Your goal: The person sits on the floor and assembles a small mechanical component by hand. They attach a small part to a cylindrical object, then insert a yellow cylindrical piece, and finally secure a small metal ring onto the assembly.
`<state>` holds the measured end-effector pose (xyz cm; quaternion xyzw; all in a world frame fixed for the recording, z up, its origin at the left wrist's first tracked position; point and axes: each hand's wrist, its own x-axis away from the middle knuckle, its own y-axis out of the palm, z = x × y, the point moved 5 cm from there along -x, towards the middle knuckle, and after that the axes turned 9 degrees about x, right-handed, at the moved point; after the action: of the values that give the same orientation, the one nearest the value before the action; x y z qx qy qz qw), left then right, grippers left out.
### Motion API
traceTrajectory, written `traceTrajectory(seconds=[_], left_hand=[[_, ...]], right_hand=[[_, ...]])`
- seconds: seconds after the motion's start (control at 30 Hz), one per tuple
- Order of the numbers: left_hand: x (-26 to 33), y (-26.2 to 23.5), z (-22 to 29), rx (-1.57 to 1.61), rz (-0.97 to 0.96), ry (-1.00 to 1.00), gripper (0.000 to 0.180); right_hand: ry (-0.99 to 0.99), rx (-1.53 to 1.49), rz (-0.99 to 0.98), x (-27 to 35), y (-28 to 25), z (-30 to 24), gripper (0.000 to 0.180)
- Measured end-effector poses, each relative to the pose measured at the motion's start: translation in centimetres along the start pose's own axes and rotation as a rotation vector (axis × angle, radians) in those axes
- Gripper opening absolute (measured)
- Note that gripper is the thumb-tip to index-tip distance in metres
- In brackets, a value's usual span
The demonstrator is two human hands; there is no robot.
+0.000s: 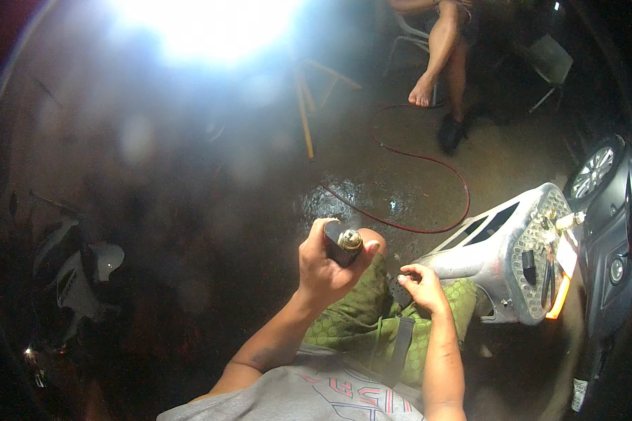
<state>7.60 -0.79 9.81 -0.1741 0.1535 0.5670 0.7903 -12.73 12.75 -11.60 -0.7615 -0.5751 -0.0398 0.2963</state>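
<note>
My left hand (323, 270) is raised over my lap, its fingers and thumb wrapped round a dark, blocky cylinder with a brass-coloured metal end (349, 240). That metal end faces up; the exact kind of thing does not show. Lower and to the right, my right hand (425, 289) hovers above my green patterned trousers (453, 298), thumb and fingertips drawn together. Whatever small thing they pinch, if any, is too small to make out. A dark, dotted shape (398, 293) lies just beside those fingertips.
A pale plastic stool (502, 224) stands right, bearing a black cylindrical piece (529, 266), a brass-and-white fitting (570, 221) and an orange strip (559, 298). Beyond is a dark car (614, 238). A red hose (463, 189) curves across the wet floor towards a seated person's feet (421, 91).
</note>
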Motion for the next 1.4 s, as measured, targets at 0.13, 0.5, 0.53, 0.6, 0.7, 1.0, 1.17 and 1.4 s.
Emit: traceTrajectory(seconds=[0.13,0.5,0.53,0.6,0.7,1.0,1.17,1.4], left_hand=[[0.6,-0.6,0.1,0.050,-0.022,0.008,0.042],[3.6,2.2,-0.2,1.997,-0.580,-0.703,0.065],[3.7,2.3,0.3,2.039,-0.617,-0.697,0.065],[3.9,2.2,1.4,2.113,-0.669,-0.708,0.065],[3.8,2.1,3.0,2.053,-0.781,-0.575,0.062],[4.2,2.8,4.6,2.180,-0.912,-0.533,0.066],[4.9,3.0,4.6,2.223,-0.815,-0.474,0.071],[3.1,0.4,-4.5,1.466,-0.352,-0.820,0.079]], right_hand=[[0.007,-0.026,0.006,0.4,-0.1,-0.2,0.031],[0.009,0.036,-0.001,0.2,-0.2,0.0,0.032],[0.000,0.047,0.010,0.2,-0.3,-0.1,0.032],[0.011,0.073,0.012,0.4,-0.3,-0.2,0.032],[0.045,0.036,0.001,0.5,-0.3,-0.4,0.032],[0.008,0.025,0.010,0.5,-0.3,-0.4,0.030],[0.024,0.039,-0.004,0.4,-0.2,-0.1,0.031],[0.040,0.033,-0.009,0.5,-0.2,-0.2,0.032]])
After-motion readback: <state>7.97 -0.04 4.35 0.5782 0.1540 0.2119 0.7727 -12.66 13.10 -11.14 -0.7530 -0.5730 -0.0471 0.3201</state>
